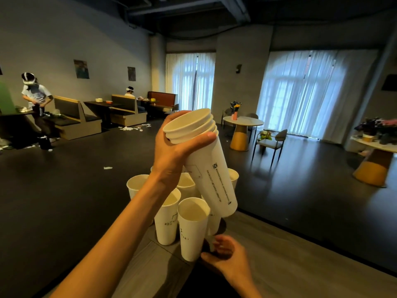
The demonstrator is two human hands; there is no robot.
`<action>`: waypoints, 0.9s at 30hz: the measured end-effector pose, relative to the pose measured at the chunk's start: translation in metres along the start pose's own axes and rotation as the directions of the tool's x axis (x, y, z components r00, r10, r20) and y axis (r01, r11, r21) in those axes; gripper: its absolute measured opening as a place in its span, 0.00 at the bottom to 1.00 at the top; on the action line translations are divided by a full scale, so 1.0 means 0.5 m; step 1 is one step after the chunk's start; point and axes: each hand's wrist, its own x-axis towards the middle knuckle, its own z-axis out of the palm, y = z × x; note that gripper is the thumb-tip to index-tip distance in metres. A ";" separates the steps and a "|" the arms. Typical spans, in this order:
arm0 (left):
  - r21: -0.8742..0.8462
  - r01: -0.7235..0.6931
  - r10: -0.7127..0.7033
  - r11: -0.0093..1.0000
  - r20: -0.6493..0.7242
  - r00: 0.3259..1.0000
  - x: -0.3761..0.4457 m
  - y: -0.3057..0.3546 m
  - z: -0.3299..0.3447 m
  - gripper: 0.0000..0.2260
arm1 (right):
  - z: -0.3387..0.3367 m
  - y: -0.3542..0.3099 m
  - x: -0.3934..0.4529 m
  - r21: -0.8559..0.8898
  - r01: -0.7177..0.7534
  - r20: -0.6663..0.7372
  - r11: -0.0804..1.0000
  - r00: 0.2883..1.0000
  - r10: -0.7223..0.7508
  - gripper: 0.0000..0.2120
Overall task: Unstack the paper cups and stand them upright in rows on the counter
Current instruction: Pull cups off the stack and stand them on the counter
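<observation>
My left hand point(174, 151) grips a tilted stack of white paper cups point(208, 173) near its rims, held above the counter. Several single white cups point(193, 229) stand upright in a cluster on the grey wooden counter point(290, 265) below the stack. My right hand point(225, 254) is low on the counter just right of the nearest standing cup, fingers curled and apart, blurred, with its fingertips close to the cup's base. Whether it touches the cup is unclear.
The counter's far edge runs diagonally behind the cups, with the dark floor beyond. A round table point(242, 122) and chair point(270, 143) stand farther off. Two people point(35, 97) are at booths on the left wall.
</observation>
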 end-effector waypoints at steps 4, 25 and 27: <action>0.001 0.104 -0.103 0.995 0.069 0.992 -0.024 -0.049 0.080 0.36 | -0.111 -0.031 -0.044 0.035 0.069 -0.027 0.997 0.997 -0.068 0.34; 0.047 0.016 -0.016 0.999 -0.015 1.000 -0.020 -0.128 0.241 0.37 | -0.271 -0.038 0.039 -0.226 0.144 -0.185 0.963 0.965 -0.188 0.40; -0.022 0.007 -0.008 1.000 -0.083 0.996 0.021 -0.113 0.227 0.38 | -0.269 -0.016 0.078 -0.214 0.102 -0.187 0.972 0.972 -0.143 0.40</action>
